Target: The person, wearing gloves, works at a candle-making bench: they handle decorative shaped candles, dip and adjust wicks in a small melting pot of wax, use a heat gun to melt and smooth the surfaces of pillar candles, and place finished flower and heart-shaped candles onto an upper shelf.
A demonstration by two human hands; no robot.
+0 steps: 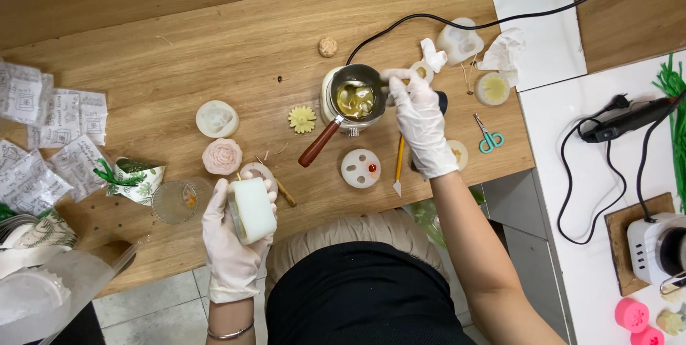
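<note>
Surface: a wooden table with a white counter at its right end; grey floor tiles show below the table edge.
Left hand: the gloved left hand has its fingers wrapped around a white silicone mould, held over the table's near edge.
Mould axis: its long side runs roughly away from the person, tilted slightly left.
Right hand: the gloved right hand pinches something at the rim of the melting pot; what it is, I cannot tell.
Pot handle: the wooden handle points toward the person, down and left.
Nearby: teal scissors, a yellow flower, a pink rose.
</note>
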